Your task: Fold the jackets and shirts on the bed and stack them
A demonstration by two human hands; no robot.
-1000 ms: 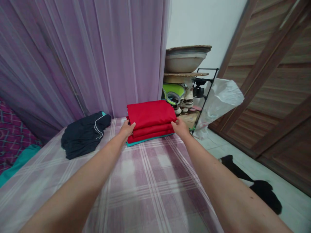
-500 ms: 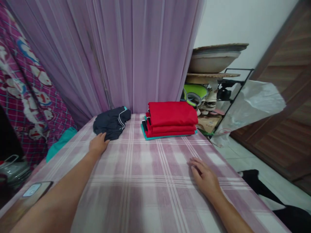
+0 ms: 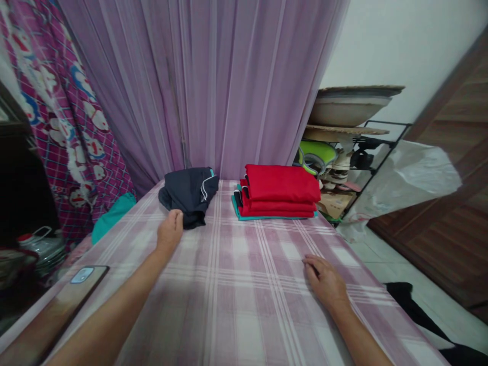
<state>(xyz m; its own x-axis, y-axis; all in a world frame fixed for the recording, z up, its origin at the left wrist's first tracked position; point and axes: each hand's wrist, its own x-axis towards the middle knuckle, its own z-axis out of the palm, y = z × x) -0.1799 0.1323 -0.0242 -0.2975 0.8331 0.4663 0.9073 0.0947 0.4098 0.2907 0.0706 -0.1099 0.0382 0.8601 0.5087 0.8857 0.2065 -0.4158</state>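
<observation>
A dark navy garment with white piping and a bit of teal lies bunched at the back left of the checked cloth surface. My left hand is closed on its near edge. To the right of that garment sits a neat stack of folded red clothes, with teal and black edges at its left and bottom. My right hand rests on the cloth in front of the stack, fingers loosely curled but apart, touching no garment.
A phone lies at the left beside my forearm. Teal fabric hangs at the left edge. Purple curtains close off the back. A shoe rack and white plastic bag stand right, beyond the edge.
The view has turned slightly left. My left hand has closed on the navy garment, whose near part is lifted and shifted in shape. The red stack is unchanged.
</observation>
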